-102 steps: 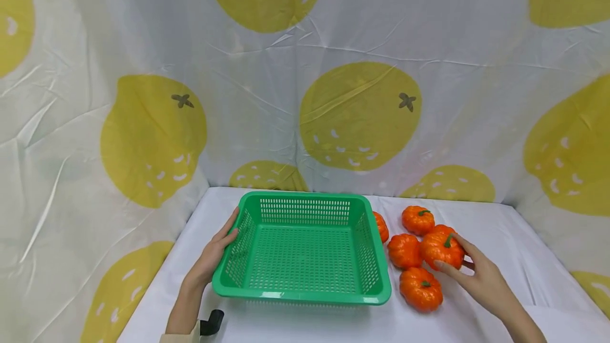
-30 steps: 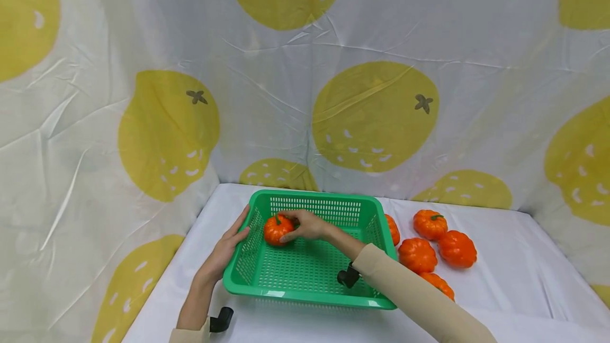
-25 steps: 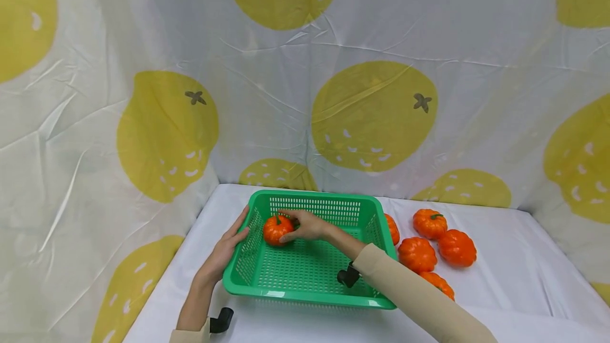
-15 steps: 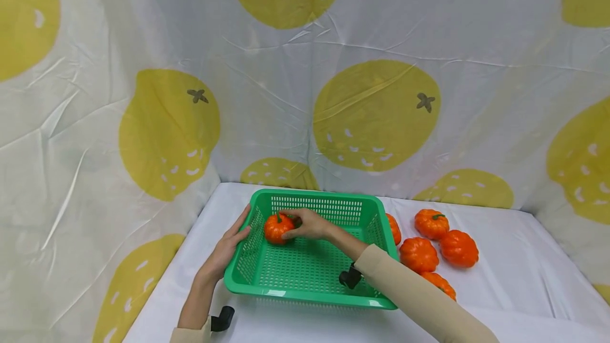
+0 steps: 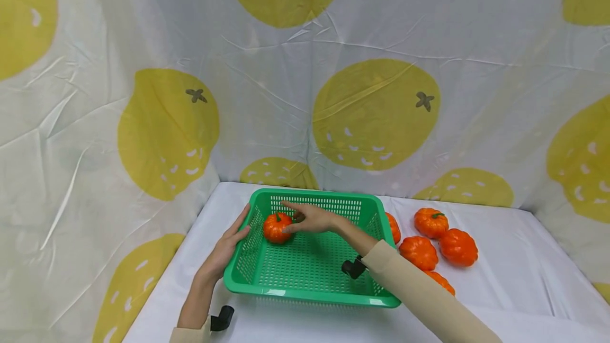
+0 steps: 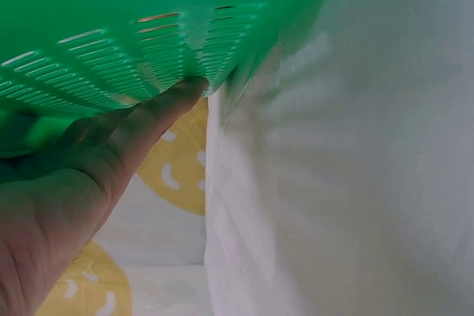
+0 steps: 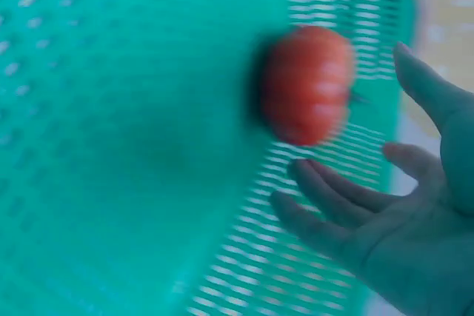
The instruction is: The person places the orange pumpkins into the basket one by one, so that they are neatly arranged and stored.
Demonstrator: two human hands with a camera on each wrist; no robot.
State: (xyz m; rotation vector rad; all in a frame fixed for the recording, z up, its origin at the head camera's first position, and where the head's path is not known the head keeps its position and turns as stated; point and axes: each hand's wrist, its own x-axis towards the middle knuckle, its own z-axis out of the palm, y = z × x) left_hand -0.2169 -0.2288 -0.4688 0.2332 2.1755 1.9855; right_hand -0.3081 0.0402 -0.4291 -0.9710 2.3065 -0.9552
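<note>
One small orange pumpkin (image 5: 276, 228) with a green stem sits inside a green slotted plastic basket (image 5: 314, 296), near its left wall. My right hand (image 5: 312, 219) hovers over the basket just right of that pumpkin, fingers spread and holding nothing. In the right wrist view the pumpkin (image 7: 307, 86) is blurred and stands apart from the fingertips. My left hand (image 5: 221, 253) rests along the basket's left side. The left wrist view has its straight fingers (image 6: 159, 112) lying against the outside of the slotted wall (image 6: 159, 49).
Several more orange pumpkins lie right of the basket on the white cloth (image 5: 514, 279): a back one (image 5: 431, 222), a right one (image 5: 458, 247), a middle one (image 5: 419, 253). Another pumpkin (image 5: 440, 281) is partly behind my right sleeve (image 5: 424, 290). A lemon-print curtain (image 5: 267, 99) encloses the table.
My right hand has carried a pumpkin from the right-hand group into the basket, let it go, and lifted slightly up and right. The left hand stays at the basket's side.
</note>
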